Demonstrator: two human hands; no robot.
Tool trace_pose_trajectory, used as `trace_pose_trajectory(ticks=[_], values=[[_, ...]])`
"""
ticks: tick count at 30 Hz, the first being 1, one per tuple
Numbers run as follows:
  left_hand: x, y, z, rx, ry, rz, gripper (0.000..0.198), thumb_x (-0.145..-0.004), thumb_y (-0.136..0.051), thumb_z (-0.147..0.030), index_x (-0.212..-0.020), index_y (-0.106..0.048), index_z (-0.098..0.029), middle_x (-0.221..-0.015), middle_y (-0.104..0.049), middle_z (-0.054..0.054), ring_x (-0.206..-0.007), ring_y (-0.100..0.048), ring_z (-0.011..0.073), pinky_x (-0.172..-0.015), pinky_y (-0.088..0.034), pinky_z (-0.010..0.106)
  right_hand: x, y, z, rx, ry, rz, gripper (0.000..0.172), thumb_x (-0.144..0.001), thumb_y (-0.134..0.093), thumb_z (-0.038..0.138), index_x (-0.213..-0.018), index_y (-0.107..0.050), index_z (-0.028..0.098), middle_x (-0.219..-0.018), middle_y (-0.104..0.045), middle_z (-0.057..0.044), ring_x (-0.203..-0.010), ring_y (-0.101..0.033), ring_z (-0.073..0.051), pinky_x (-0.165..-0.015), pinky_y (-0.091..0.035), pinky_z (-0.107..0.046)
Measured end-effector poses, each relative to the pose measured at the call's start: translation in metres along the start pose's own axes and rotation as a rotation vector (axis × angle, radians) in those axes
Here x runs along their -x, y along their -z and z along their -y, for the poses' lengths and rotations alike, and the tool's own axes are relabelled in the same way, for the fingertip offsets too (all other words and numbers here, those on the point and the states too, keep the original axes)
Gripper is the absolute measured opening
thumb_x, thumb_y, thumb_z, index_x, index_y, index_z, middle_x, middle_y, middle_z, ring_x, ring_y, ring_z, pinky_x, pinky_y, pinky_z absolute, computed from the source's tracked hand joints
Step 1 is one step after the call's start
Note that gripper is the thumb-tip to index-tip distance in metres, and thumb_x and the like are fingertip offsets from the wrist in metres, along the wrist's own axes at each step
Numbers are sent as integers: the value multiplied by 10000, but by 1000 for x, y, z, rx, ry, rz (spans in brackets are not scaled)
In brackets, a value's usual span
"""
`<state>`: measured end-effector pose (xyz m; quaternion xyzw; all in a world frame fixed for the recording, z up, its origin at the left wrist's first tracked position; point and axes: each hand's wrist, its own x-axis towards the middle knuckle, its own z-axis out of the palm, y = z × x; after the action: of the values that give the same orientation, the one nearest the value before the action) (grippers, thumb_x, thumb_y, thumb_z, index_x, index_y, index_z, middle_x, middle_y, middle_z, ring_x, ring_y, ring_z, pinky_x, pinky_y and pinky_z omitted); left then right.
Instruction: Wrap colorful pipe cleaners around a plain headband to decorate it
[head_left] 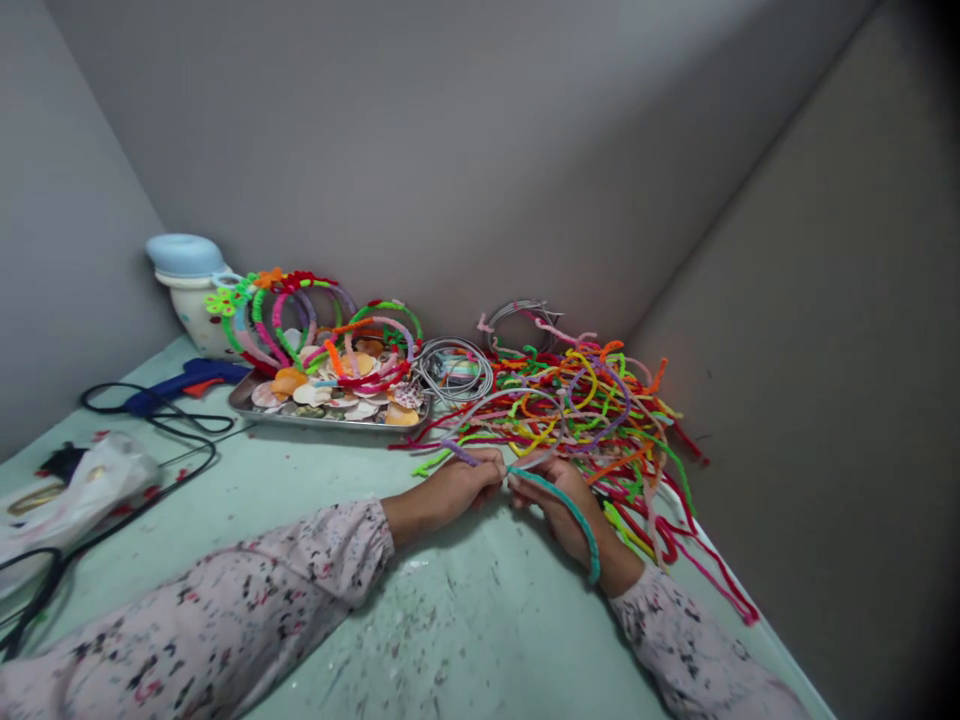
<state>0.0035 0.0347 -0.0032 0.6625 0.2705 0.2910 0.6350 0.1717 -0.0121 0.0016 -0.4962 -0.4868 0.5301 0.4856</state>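
Note:
Near the middle of the table, my left hand (469, 483) is closed in a pinch on a pale wire hoop (517, 393). A short stretch of purple pipe cleaner (459, 453) shows on the hoop beside that hand. Close by on the right, my right hand (566, 505) pinches a teal pipe cleaner (566, 502), whose loose end curves down over the wrist. The fingertips of both hands almost meet where the teal end is at the hoop. Fingers hide the exact point of contact.
A heap of colourful pipe cleaners (622, 430) lies at the right edge. Coiled wire (454, 370) rests near a metal tray (330, 424) of shells and wrapped hoops. At left are a blue glue gun (176, 385), black cord (146, 505), plastic bag (105, 480) and lidded container (196, 300).

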Motion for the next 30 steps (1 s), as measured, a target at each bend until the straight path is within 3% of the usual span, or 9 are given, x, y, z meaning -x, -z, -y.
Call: trace_pose_trajectory(ticks=[11,18,24,30], values=[[-3,0,2,60,36,-29,156,-764,-432,-214,-612,-445,-181,-554,-429,-12,-522,-381,114,-502,-269,263,2,-3,8,79,8,-18,263,-675,-738,415,-746,-661,175,-633,-627,-21,-553,-562,-142,-553,-470,-274],[1,1,-3,-35,-56,-7,211,-786,-395,-189,-577,-420,-179,-600,-421,-7,-569,-392,117,-550,-291,270,4,-2,8,105,63,29,209,-732,-697,366,-739,-647,164,-625,-616,-9,-579,-563,-143,-573,-467,-269],[2,-1,-3,-39,-38,-16,186,-782,-401,-188,-598,-431,-183,-580,-423,-13,-561,-383,121,-555,-286,275,2,-3,3,52,47,-7,164,-734,-679,327,-757,-661,166,-677,-627,-5,-584,-574,-131,-576,-465,-264],[4,-1,-3,-77,-60,-21,165,-766,-406,-157,-604,-426,-184,-603,-426,-10,-596,-386,127,-571,-285,276,1,-3,5,78,19,1,132,-731,-656,289,-738,-647,157,-584,-609,3,-543,-550,-123,-569,-427,-253]])
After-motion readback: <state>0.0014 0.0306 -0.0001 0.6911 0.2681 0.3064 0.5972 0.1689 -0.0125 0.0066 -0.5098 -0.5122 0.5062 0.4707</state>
